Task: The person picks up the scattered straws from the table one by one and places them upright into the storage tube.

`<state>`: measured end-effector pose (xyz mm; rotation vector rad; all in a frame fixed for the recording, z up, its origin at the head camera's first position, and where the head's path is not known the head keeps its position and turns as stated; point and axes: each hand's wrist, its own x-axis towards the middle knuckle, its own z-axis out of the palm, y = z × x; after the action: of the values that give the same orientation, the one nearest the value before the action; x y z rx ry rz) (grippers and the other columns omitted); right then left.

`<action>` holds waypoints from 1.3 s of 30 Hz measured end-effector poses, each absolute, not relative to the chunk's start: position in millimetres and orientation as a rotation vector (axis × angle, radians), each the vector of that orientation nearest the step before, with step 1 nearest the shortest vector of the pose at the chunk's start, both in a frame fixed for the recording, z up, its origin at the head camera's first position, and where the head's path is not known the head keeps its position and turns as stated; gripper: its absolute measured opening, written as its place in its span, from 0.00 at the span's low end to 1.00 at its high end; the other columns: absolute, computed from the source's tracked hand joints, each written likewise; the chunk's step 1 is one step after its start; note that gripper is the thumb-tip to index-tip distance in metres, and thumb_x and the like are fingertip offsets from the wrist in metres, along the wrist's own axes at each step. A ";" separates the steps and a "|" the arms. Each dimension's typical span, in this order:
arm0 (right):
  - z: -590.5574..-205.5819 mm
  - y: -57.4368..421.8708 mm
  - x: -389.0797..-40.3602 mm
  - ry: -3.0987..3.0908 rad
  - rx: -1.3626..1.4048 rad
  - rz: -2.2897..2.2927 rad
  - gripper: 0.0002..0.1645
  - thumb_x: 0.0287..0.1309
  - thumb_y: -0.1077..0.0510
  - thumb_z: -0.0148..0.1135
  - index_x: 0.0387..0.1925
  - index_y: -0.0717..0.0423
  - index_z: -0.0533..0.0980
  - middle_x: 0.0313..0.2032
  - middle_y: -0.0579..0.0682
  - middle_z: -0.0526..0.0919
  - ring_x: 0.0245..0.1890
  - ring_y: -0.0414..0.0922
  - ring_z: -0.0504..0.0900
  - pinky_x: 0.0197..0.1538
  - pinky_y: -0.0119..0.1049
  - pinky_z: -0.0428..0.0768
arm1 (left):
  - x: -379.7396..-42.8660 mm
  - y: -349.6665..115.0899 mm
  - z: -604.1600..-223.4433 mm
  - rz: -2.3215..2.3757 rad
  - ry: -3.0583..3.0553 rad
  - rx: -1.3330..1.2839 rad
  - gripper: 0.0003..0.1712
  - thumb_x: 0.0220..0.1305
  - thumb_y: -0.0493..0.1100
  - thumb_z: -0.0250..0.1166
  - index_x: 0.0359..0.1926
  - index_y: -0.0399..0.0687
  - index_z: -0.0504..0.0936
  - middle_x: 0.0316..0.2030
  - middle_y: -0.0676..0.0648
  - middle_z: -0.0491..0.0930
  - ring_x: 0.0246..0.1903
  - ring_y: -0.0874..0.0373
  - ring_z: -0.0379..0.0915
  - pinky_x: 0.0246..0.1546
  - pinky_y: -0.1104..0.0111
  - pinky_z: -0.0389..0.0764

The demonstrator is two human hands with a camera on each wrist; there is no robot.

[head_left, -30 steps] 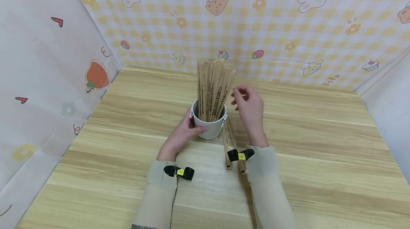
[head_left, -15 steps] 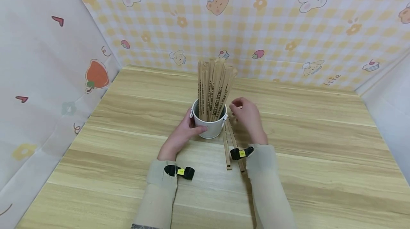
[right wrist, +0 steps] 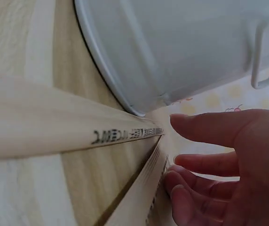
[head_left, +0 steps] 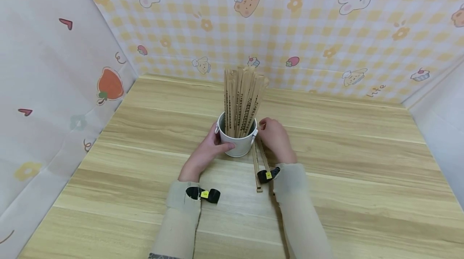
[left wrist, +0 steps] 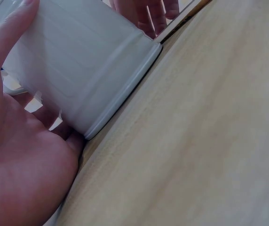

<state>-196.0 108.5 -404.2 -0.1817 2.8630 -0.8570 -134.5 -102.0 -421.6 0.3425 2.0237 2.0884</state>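
A small white bucket (head_left: 237,149) stands upright on the table, full of paper-wrapped straws (head_left: 242,102) with dark print. My left hand (head_left: 206,153) grips it from the left, thumb across the front and fingers round the far side. To the bucket's right lie two loose wrapped straws, a left one (head_left: 255,166) and a right one (head_left: 265,156), partly under my right wrist. Beside their far ends is my right hand (head_left: 276,140). In the right wrist view its thumb and fingers (right wrist: 205,127) are parted and loosely bent, close to the straw ends; contact cannot be told.
A wood-grain table (head_left: 362,162) carries everything. Behind it rises a yellow checked cloth wall (head_left: 275,29) with cartoon prints, and a white printed wall (head_left: 47,69) stands at the left. A wire handle mount (right wrist: 261,56) juts from the bucket's side.
My right hand has come down and toward me from beside the upright straws to the loose straws' far ends. The left hand and the bucket have stayed in place.
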 end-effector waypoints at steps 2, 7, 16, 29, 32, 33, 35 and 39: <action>-403.9 107.7 -194.6 2.869 -0.179 -0.846 0.19 0.54 0.52 0.52 0.42 0.60 0.75 0.33 0.51 0.78 0.31 0.47 0.74 0.36 0.40 0.74 | -137.1 -102.7 -428.9 2.094 2.030 0.354 0.52 0.48 0.43 0.68 0.66 0.72 0.44 0.65 0.53 0.52 0.63 0.58 0.48 0.62 0.62 0.50; -404.4 106.4 -192.9 2.878 -0.164 -0.828 0.12 0.52 0.52 0.55 0.32 0.55 0.78 0.30 0.49 0.79 0.30 0.47 0.75 0.34 0.40 0.74 | -136.8 -102.4 -427.6 2.095 2.024 0.343 0.53 0.48 0.42 0.68 0.66 0.72 0.44 0.65 0.54 0.52 0.63 0.58 0.48 0.62 0.62 0.51; -401.3 108.0 -190.4 2.848 -0.153 -0.824 0.11 0.50 0.51 0.54 0.27 0.53 0.79 0.28 0.47 0.80 0.28 0.45 0.75 0.32 0.40 0.74 | -128.3 -99.1 -404.8 2.100 1.994 0.340 0.53 0.50 0.38 0.66 0.68 0.62 0.42 0.66 0.47 0.49 0.64 0.55 0.46 0.63 0.62 0.48; -403.8 113.3 -194.2 2.791 -0.132 -0.890 0.12 0.51 0.53 0.51 0.29 0.54 0.78 0.28 0.48 0.79 0.27 0.46 0.73 0.30 0.36 0.71 | -128.6 -98.9 -405.3 2.102 1.986 0.334 0.52 0.50 0.38 0.66 0.68 0.61 0.42 0.66 0.48 0.50 0.64 0.56 0.46 0.63 0.62 0.49; -402.8 115.1 -194.6 2.769 -0.108 -0.931 0.12 0.51 0.53 0.52 0.28 0.55 0.78 0.27 0.49 0.78 0.26 0.46 0.73 0.28 0.35 0.71 | -128.5 -98.8 -405.5 2.102 1.988 0.333 0.53 0.50 0.38 0.66 0.68 0.62 0.42 0.66 0.48 0.50 0.64 0.55 0.47 0.63 0.61 0.49; -402.3 115.9 -194.5 2.760 -0.103 -0.941 0.12 0.51 0.53 0.52 0.29 0.55 0.78 0.26 0.49 0.78 0.26 0.46 0.73 0.28 0.35 0.71 | -128.5 -98.8 -405.4 2.101 1.990 0.332 0.53 0.50 0.38 0.66 0.68 0.63 0.42 0.66 0.48 0.50 0.64 0.55 0.47 0.63 0.61 0.50; -401.2 117.2 -194.7 2.738 -0.088 -0.966 0.12 0.51 0.53 0.52 0.29 0.55 0.77 0.26 0.49 0.77 0.25 0.45 0.73 0.27 0.35 0.71 | -128.5 -98.7 -405.3 2.099 1.990 0.330 0.53 0.50 0.38 0.66 0.68 0.63 0.42 0.66 0.48 0.50 0.64 0.55 0.47 0.63 0.61 0.50; -399.3 119.5 -195.0 2.700 -0.057 -0.996 0.12 0.53 0.52 0.51 0.33 0.56 0.75 0.26 0.50 0.77 0.24 0.45 0.75 0.28 0.35 0.73 | -128.1 -98.7 -404.7 2.090 2.003 0.324 0.53 0.50 0.38 0.66 0.68 0.63 0.42 0.66 0.47 0.51 0.63 0.54 0.48 0.62 0.61 0.51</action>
<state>-195.0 119.5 -399.3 -0.0570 2.6996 -0.9963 -128.1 -98.7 -404.7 0.3237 2.0035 2.0898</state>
